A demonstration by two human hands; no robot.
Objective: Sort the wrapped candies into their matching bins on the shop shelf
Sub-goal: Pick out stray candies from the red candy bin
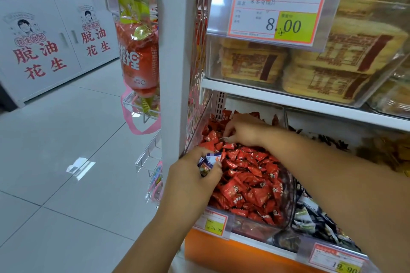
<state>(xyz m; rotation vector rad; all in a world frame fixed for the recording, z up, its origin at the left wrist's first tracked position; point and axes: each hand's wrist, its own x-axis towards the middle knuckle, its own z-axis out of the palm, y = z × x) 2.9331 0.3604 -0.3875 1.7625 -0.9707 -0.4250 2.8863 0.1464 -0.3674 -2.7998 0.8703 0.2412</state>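
Note:
A clear bin (286,213) on the lower shelf is heaped with red wrapped candies (250,175). My left hand (190,175) hovers over the bin's near left corner and holds a few blue-and-white wrapped candies (209,160) in curled fingers. My right hand (246,131) reaches deep into the back of the same bin, its fingertips pinching a small pale wrapper (224,139) among the red ones. To the right, a neighbouring bin holds dark and green wrapped candies (310,217).
Yellow price tags (214,225) run along the orange shelf front. The shelf above carries clear boxes of yellow biscuit packs (321,66) and an 8.00 label (275,15). A white upright post (175,51) and hanging orange bags (138,55) stand left. Tiled floor spreads left.

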